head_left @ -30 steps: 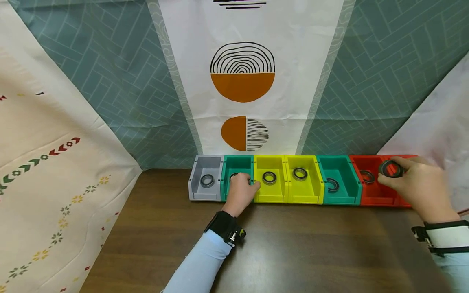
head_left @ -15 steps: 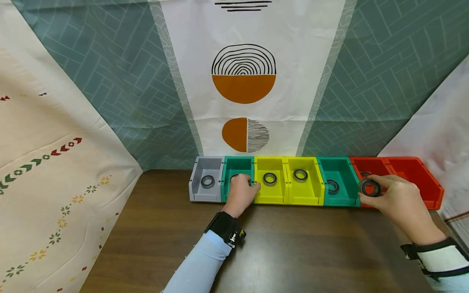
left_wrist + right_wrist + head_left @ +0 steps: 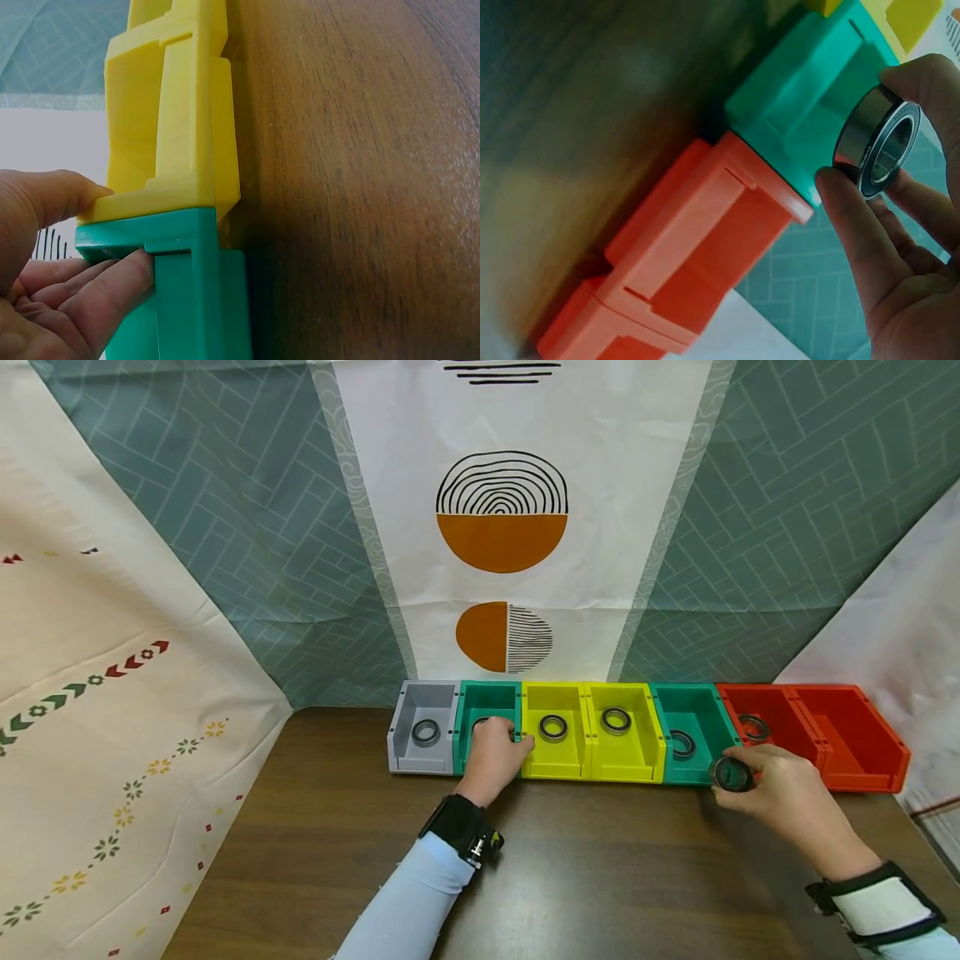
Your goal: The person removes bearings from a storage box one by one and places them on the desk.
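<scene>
My right hand (image 3: 787, 797) pinches a ball bearing (image 3: 860, 135) between thumb and fingers, beside the front of the right green bin (image 3: 693, 714). The bearing is tilted, its steel outer ring and dark seal showing in the right wrist view. My left hand (image 3: 491, 758) grips the adjoining side walls of the left green bin (image 3: 176, 232) and a yellow bin (image 3: 161, 206). Its thumb lies on the yellow side, its fingers inside the green one. Another bearing in the left green bin is mostly hidden behind that hand.
Several bins stand in a row against the wall cloth. Single bearings lie in the grey bin (image 3: 423, 695), both yellow bins, the right green bin and the left red bin (image 3: 761, 702). The right red bin (image 3: 847, 731) shows a bare floor. Brown table (image 3: 600, 877) extends in front.
My right hand has carried the bearing leftward, from over the right red bin to the right green bin's front corner. The left hand keeps its grip in place.
</scene>
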Demonstrator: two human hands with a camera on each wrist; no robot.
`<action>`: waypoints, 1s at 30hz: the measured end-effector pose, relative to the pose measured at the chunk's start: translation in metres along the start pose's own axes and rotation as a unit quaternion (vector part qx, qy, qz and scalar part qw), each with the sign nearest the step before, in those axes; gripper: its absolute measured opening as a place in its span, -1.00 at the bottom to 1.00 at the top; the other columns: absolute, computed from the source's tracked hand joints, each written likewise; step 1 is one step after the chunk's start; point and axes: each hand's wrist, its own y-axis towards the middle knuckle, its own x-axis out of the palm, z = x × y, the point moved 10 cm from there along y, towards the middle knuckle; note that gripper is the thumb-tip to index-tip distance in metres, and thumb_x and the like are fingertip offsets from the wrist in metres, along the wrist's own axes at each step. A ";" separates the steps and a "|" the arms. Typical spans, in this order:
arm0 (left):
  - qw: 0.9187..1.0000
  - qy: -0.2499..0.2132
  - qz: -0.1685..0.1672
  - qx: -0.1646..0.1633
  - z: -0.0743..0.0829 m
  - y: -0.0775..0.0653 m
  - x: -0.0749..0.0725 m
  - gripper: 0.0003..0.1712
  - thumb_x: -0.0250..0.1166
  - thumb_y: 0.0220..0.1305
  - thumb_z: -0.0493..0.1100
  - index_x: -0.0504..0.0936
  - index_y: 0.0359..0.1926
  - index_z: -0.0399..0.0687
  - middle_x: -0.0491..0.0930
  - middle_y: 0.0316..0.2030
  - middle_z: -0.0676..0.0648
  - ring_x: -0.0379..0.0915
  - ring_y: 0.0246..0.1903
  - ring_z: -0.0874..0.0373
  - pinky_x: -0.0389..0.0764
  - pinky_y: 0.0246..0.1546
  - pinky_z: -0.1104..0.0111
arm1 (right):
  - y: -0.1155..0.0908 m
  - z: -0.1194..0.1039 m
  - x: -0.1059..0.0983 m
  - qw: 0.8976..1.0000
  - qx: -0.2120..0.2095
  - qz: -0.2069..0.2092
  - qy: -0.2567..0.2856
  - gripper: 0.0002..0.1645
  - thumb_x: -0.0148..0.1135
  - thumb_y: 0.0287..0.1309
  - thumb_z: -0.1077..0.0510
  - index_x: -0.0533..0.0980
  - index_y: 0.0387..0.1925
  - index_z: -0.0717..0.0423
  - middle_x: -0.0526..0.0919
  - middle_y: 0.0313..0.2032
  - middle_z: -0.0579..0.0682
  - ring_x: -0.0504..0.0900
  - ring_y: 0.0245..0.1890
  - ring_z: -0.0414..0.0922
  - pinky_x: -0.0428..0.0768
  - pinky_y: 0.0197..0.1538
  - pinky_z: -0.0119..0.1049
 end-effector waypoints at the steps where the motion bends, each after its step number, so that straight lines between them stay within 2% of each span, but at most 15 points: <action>1: 1.000 -0.001 0.001 0.000 0.000 0.000 0.000 -0.71 0.29 0.13 -0.03 0.66 -0.31 -0.18 0.54 -0.48 -0.02 0.46 -0.54 0.20 0.49 -0.59 0.49 | -0.001 0.001 0.003 1.000 0.003 -0.009 0.002 -0.48 0.53 -0.42 0.07 0.62 -0.26 0.16 0.67 -0.36 0.11 0.57 -0.38 -0.02 0.63 -0.40 -0.06; 4: 1.000 -0.001 0.003 0.001 0.000 0.000 0.000 -0.72 0.31 0.12 -0.03 0.66 -0.31 -0.18 0.54 -0.49 -0.02 0.45 -0.55 0.20 0.49 -0.59 0.50 | -0.004 0.002 0.012 1.000 0.011 -0.028 0.001 -0.43 0.55 -0.43 0.05 0.62 -0.24 0.19 0.66 -0.34 0.11 0.56 -0.37 -0.02 0.63 -0.40 -0.07; 10: 1.000 -0.008 0.001 0.006 0.001 0.000 0.000 -0.71 0.31 0.12 -0.05 0.66 -0.30 -0.20 0.53 -0.51 -0.02 0.45 -0.56 0.20 0.49 -0.60 0.50 | -0.011 0.006 0.029 0.998 0.025 -0.064 -0.003 -0.34 0.55 -0.42 0.02 0.61 -0.16 0.24 0.64 -0.35 0.08 0.51 -0.41 -0.09 0.60 -0.44 -0.24; 18: 1.000 -0.008 0.000 0.007 0.000 0.000 -0.001 -0.73 0.31 0.12 -0.04 0.65 -0.33 -0.18 0.53 -0.51 -0.03 0.45 -0.57 0.21 0.48 -0.61 0.50 | -0.019 0.012 0.052 0.989 0.058 -0.136 0.003 -0.24 0.55 -0.38 -0.03 0.57 -0.06 0.27 0.64 -0.23 0.19 0.54 -0.33 -0.03 0.61 -0.24 0.01; 25: 1.000 -0.011 -0.001 0.004 0.000 -0.001 -0.001 -0.74 0.30 0.12 -0.04 0.65 -0.36 -0.16 0.52 -0.53 -0.03 0.44 -0.59 0.21 0.48 -0.61 0.48 | -0.022 0.012 0.056 0.990 0.039 -0.135 -0.008 -0.29 0.54 -0.39 -0.03 0.58 -0.12 0.26 0.63 -0.28 0.13 0.53 -0.36 -0.07 0.62 -0.26 -0.02; 30: 1.000 -0.017 -0.002 0.002 0.001 -0.001 -0.001 -0.76 0.29 0.13 -0.05 0.65 -0.35 -0.17 0.53 -0.54 -0.03 0.45 -0.60 0.21 0.49 -0.60 0.49 | -0.025 0.011 0.062 0.987 0.038 -0.153 -0.010 -0.29 0.54 -0.41 -0.04 0.59 -0.14 0.26 0.61 -0.35 0.04 0.49 -0.40 -0.13 0.61 -0.31 -0.10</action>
